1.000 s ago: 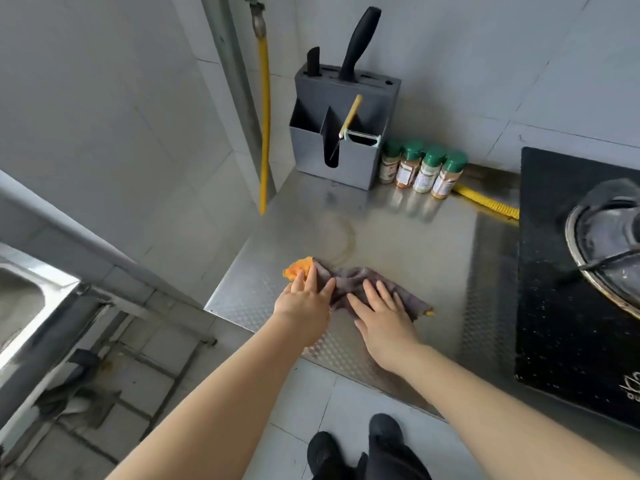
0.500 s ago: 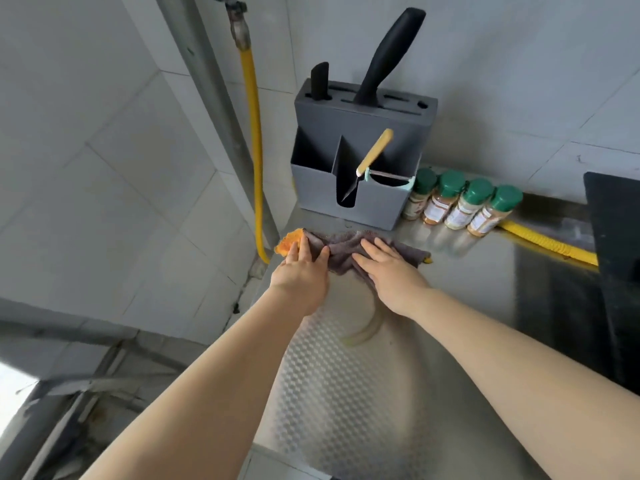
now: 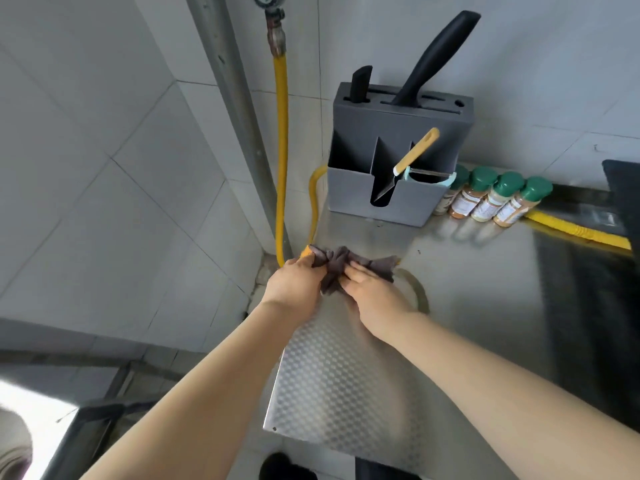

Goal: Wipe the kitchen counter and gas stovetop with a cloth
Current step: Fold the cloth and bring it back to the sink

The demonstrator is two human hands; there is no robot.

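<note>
The bunched grey cloth with an orange corner [image 3: 349, 266] lies on the stainless steel counter [image 3: 467, 292], close to the counter's left edge and a little in front of the grey plastic knife block [image 3: 394, 161]. It is gathered into folds at the middle, between the two hands, and fans out to either side; the orange corner sticks out at its far left, right at the counter's edge.

The left hand [image 3: 294, 285] has its fingers curled over the cloth's left part, pinching it. The right hand [image 3: 374, 292] lies with fingers pressed on the cloth's right part; whether they close around it cannot be told, as the frame is blurred there.

To the left the counter ends just beside the left hand, and a yellow gas hose [image 3: 281, 150] hangs down the tiled wall in that gap. Bare steel lies open to the right of the cloth, as far as the black gas stovetop [image 3: 620, 188], which is cut off by the right edge of the picture. The near part of the counter, under the forearms, is patterned steel, free up to its front edge.

A curved brownish ring stain [image 3: 420, 292] shows on the steel just right of the right hand, partly hidden by it. Behind, four green-capped spice jars [image 3: 495, 199] stand in a row touching the knife block's right side.
</note>
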